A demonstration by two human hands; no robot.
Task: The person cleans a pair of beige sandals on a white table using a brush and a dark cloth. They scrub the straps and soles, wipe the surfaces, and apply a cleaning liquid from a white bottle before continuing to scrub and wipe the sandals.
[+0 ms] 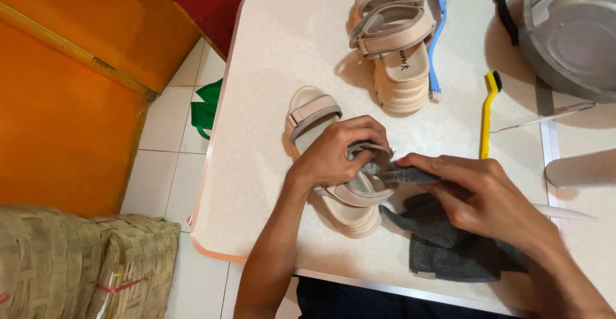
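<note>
Left hand [335, 154] grasps the strap of the beige platform sandal [333, 165] lying near the table's [276, 56] left near edge. Right hand [475, 190] pinches a fold of the grey cloth [449, 242] against that strap. Second sandal [394, 43] lies farther back, flanked by blue [437, 36] and yellow [487, 117] brushes.

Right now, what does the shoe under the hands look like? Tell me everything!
The near sandal is cream with a thick ridged sole and padded straps lined grey. It lies flat near the table's front edge. The left hand holds its middle strap, while the right hand presses a dark grey cloth against it.
</note>
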